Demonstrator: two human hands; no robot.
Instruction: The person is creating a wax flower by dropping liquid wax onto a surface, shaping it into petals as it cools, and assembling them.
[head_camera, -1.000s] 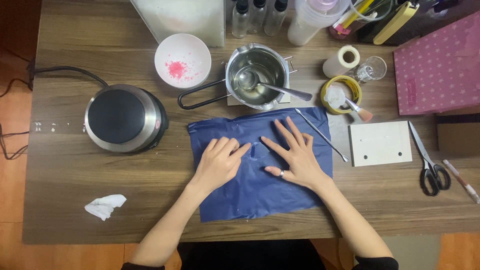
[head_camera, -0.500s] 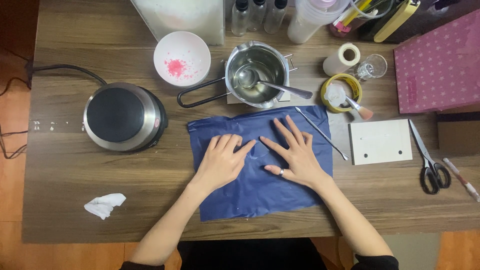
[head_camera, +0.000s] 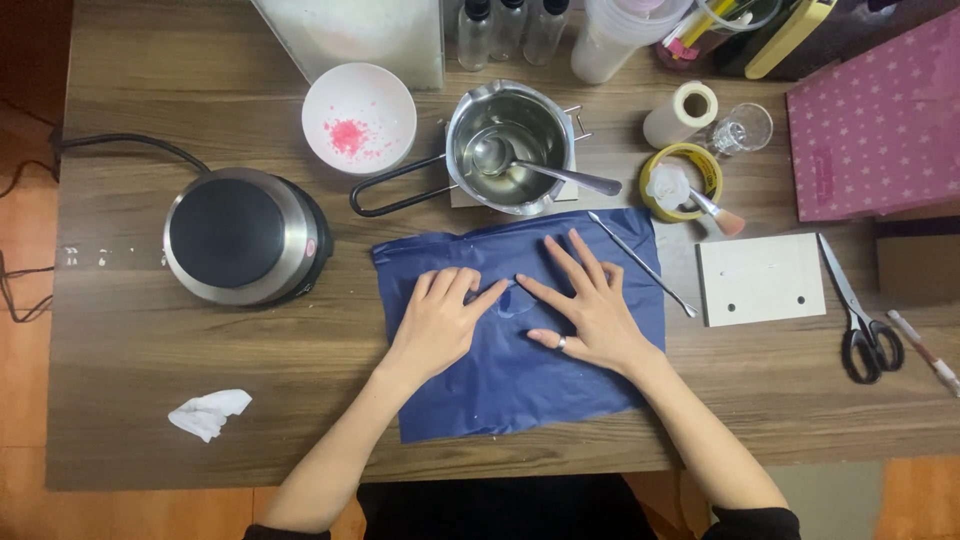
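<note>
Nearest, both forearms reach up from the lower edge onto a blue sheet (head_camera: 520, 370) that lies flat on the wooden worktop (head_camera: 130, 340), a little crooked, with its lower left corner close to the front edge. Each grip is fully open and has hold of nothing — the left hand (head_camera: 440, 325) lies palm down on the middle of the sheet with fingers together, and the right hand (head_camera: 585, 310) lies flat beside it with fingers spread, a ring on one finger. The thumb tips of the two hands nearly meet over a small crease in the sheet.

Off to the left, near the front, sits a crumpled white tissue (head_camera: 208, 413). Further back on that side stands a round electric hotplate (head_camera: 243, 236), its cable running off the left edge. Right of the sheet lie a thin metal tool (head_camera: 642, 264), a white block (head_camera: 762, 279) with small holes, and scissors (head_camera: 860, 315).

Beyond the sheet's far edge stands a steel pot (head_camera: 505, 150) with a spoon (head_camera: 535, 168) in it — beside it a white bowl (head_camera: 358, 118) holding pink crumbs, a yellow tape roll (head_camera: 680, 183) and a small brush (head_camera: 715, 210). A pink starred box (head_camera: 880, 120) lies at the far right.
</note>
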